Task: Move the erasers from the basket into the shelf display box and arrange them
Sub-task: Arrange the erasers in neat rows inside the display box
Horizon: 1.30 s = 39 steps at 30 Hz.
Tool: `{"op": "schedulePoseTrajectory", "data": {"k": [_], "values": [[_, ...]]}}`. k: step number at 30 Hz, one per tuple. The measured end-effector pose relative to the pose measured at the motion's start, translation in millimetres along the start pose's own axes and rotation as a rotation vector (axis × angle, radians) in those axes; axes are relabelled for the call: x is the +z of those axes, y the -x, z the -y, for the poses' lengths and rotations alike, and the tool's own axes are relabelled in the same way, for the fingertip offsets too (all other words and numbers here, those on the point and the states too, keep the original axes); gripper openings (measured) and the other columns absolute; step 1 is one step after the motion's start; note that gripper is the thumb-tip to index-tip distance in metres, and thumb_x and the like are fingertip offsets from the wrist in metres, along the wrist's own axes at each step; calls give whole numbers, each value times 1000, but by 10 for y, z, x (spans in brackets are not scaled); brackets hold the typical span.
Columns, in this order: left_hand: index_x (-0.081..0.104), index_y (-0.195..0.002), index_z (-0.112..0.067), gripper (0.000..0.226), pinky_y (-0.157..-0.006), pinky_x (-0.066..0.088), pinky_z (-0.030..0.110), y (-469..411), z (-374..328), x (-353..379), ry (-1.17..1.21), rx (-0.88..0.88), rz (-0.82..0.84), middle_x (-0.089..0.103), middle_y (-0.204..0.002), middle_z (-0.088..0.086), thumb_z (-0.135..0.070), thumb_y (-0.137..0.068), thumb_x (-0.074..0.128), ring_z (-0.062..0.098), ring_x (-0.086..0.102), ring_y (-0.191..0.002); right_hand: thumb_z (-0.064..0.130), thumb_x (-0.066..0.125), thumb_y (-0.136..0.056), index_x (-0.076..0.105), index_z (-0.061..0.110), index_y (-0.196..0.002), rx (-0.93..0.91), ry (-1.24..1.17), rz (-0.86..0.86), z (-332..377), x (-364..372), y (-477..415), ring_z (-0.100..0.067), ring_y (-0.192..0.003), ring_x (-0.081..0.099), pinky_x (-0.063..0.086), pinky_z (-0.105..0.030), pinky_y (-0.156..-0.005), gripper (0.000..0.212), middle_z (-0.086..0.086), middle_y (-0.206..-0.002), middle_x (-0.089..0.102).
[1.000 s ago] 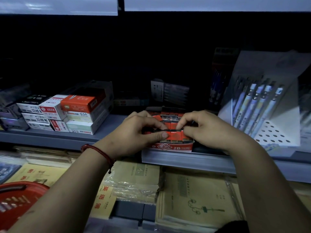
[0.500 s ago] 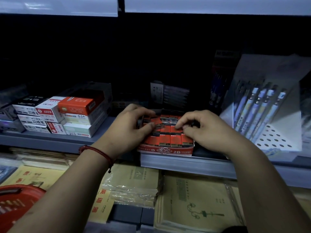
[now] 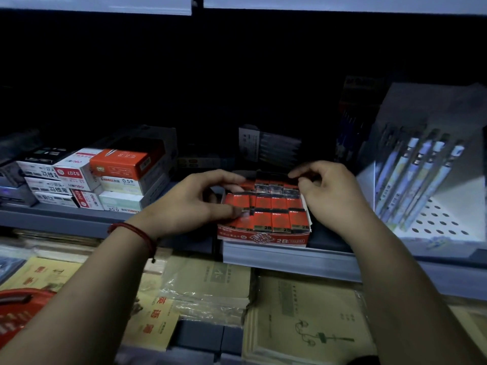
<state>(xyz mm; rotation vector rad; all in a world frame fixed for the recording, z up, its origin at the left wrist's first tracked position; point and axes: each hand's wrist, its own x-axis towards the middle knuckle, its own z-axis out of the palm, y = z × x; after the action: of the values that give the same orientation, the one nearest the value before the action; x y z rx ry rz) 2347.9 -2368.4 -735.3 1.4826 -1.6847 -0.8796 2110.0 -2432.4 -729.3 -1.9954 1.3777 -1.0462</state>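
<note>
Fingers of the left hand (image 3: 189,204) press, thumb tip down, on the red paper-sleeved erasers (image 3: 271,212) at the 9 o'clock edge of the red cardboard display box (image 3: 263,237); nothing is clamped. Fingers of the right hand (image 3: 329,196) are curled, pinched lightly at the box's 1 o'clock corner; whether they grip anything cannot be told. Erasers lie in rows, long axes running 12 to 6 o'clock. Box sits on the grey shelf (image 3: 290,259); the red plastic basket (image 3: 18,312) lies at 8 o'clock, nearer the left hand.
</note>
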Motion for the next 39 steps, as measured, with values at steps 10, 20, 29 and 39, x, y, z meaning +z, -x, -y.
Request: {"op": "schedulePoseTrajectory", "data": {"k": [10, 20, 29, 39], "values": [[58, -135, -24, 69, -103, 52, 51, 39, 49, -133, 159, 44, 250, 74, -118, 2, -17, -71, 83, 43, 63, -115, 13, 59, -93, 70, 17, -114, -15, 150, 32, -107, 85, -38, -1, -39, 50, 35, -13, -38, 24, 10, -64, 53], [61, -136, -28, 39, -97, 36, 7, -238, -143, 219, -438, 220, -46, 56, -134, -15, -41, -105, 41, -3, 49, -119, 21, 55, -95, 68, 24, -120, -32, 276, 52, -139, 107, -51, -5, -50, 60, 45, -21, -49, 28, 0, -86, 65], [69, -125, -29, 53, -98, 45, 31, -258, -152, 230, -511, 166, -87, 55, -118, -15, -55, -102, 28, 6, 55, -110, 22, 63, -90, 70, 22, -78, -26, 212, 14, -67, 15, 2, -5, -36, 47, 42, -20, -39, 14, 12, -44, 52], [70, -90, -27, 17, -84, 58, 34, -241, 12, 118, -301, 191, -153, 69, -109, -18, -43, -92, 64, -3, 64, -99, 28, 63, -88, 67, 36, -97, -105, 262, 45, -83, 56, 1, -15, -102, 57, 49, -30, -86, 13, 7, -108, 63]]}}
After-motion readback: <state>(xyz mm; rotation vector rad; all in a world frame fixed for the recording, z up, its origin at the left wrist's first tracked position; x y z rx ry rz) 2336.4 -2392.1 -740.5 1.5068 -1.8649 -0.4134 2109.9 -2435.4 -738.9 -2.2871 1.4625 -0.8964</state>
